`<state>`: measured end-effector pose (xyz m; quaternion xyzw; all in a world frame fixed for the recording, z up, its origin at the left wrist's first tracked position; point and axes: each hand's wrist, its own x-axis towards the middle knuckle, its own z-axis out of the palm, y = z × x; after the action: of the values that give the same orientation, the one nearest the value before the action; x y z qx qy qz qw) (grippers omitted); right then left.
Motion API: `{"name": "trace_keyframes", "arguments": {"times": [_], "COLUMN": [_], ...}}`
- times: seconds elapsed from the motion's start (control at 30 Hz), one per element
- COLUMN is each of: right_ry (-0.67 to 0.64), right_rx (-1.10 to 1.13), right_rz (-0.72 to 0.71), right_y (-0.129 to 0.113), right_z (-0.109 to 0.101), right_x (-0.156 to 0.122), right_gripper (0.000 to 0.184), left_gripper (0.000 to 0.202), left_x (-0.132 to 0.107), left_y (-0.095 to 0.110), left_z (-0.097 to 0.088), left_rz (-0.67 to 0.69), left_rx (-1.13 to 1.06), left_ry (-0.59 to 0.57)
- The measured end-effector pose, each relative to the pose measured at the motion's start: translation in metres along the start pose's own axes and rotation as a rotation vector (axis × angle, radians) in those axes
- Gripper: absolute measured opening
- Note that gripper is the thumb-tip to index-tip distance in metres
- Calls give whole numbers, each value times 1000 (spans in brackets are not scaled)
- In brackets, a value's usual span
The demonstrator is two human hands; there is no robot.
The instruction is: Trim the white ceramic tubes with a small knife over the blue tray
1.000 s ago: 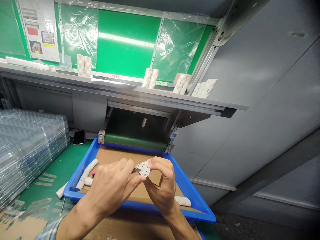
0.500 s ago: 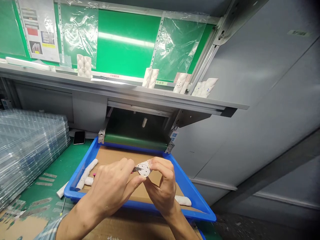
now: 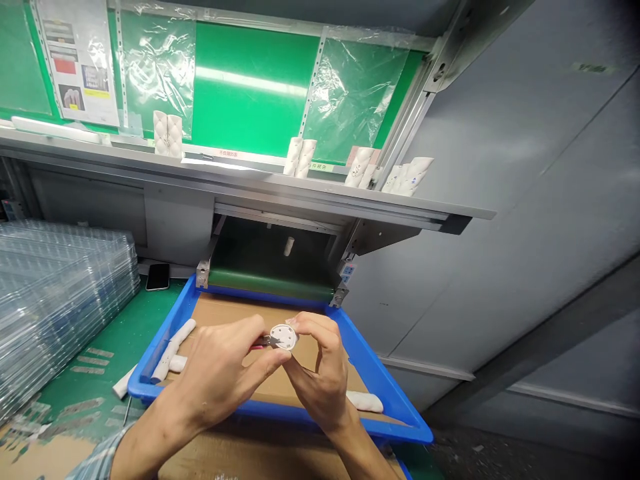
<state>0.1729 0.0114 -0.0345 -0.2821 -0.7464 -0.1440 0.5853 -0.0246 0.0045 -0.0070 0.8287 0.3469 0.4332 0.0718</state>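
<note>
Here, the right hand (image 3: pixel 320 377) pinches a white disc (image 3: pixel 283 337) between its fingers, while the left hand (image 3: pixel 220 380) grips a small blade (image 3: pixel 265 342) at the disc's edge, above a blue tray (image 3: pixel 270 415) lined with cardboard (image 3: pixel 220 310) holding white rolls (image 3: pixel 173 350).

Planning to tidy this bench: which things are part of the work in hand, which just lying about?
In use: left hand, pink-handled knife, right hand, white disc.
Lying about: phone, stacked clear plastic trays, white moulded pieces in blue tray.
</note>
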Motion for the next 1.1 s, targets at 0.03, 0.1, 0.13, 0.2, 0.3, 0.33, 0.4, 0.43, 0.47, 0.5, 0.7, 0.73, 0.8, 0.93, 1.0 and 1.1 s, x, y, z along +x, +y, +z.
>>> {"name": "trace_keyframes", "arguments": {"times": [0.03,0.1,0.13,0.2,0.3,0.33,0.4,0.43,0.47,0.5,0.7,0.73,0.8,0.93,1.0,1.1], "right_ry": [-18,-59,-78,-112,-160,-172,-177,-170,-159,-148,-145,-142,-124,-102,-106,-110], "right_rx": [22,72,99,150,188,194,225,246,264,278,293,300,308,270,253,246], "right_rz": [16,40,48,51,51,56,81,103,129,158,242,244,247,231,221,207], "right_y": [-1,-2,-2,-3,-5,-5,-5,-5,-5,-4,-1,-1,-2,-3,-4,-4], "right_z": [0,0,0,1,3,4,6,6,6,5,0,1,2,3,3,2], "right_x": [0,1,1,0,-2,-3,-4,-5,-4,-4,-1,-1,-2,-2,-1,1], "right_gripper": [35,35,36,41,52,54,52,48,44,40,39,40,41,38,38,39], "left_gripper": [22,13,15,17,20,22,26,25,22,19,29,31,35,35,34,33], "left_x": [0,1,1,0,-2,-2,-3,-2,-2,-1,2,2,1,0,0,0], "left_y": [-1,-3,-4,-6,-6,-6,-5,-4,-5,-5,-12,-11,-9,-4,-4,-6], "left_z": [-1,-4,-4,-4,-1,1,2,1,0,-2,-21,-23,-24,-23,-22,-20], "left_rz": [-23,-50,-52,-53,-57,-49,-22,-8,4,13,92,96,91,120,154,190], "left_rx": [-36,-100,-122,-137,-95,-64,-5,12,15,7,5,25,62,73,68,67], "left_ry": [17,32,30,31,78,99,113,103,84,65,78,64,28,28,51,73]}}
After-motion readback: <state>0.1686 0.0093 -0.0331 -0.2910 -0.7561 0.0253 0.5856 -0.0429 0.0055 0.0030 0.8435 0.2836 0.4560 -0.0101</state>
